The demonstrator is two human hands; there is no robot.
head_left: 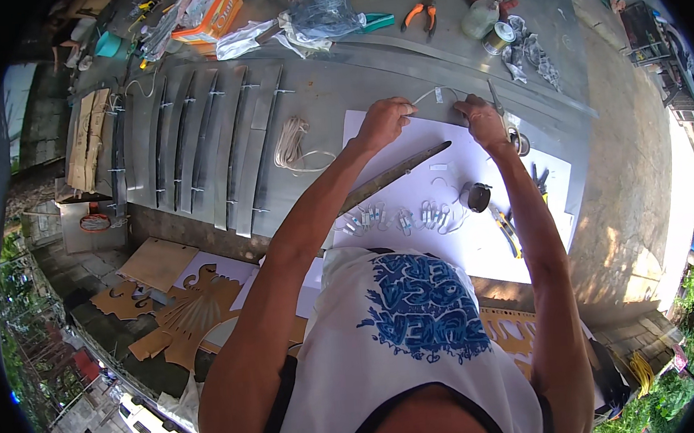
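My left hand [389, 123] pinches a thin white wire [422, 97] above the far edge of a white sheet [542, 239]. The wire arcs across to my right hand [482, 118], whose fingers are closed on its other end, with a small white piece [438, 95] along it. A slim grey tool [494, 93] shows beside my right hand; whether I hold it is unclear. Below my hands lie a long dark metal strip [397, 178], several small light modules with looped wires [435, 214], a black tape roll [476, 197] and yellow-black pliers [507, 232].
A coil of white wire [292, 144] lies left of the sheet, beside curved metal strips [233, 148]. Orange-handled pliers [420, 16], a tin can [500, 37] and an orange box [209, 21] are at the back. Cut brown panels [189, 312] lie lower left.
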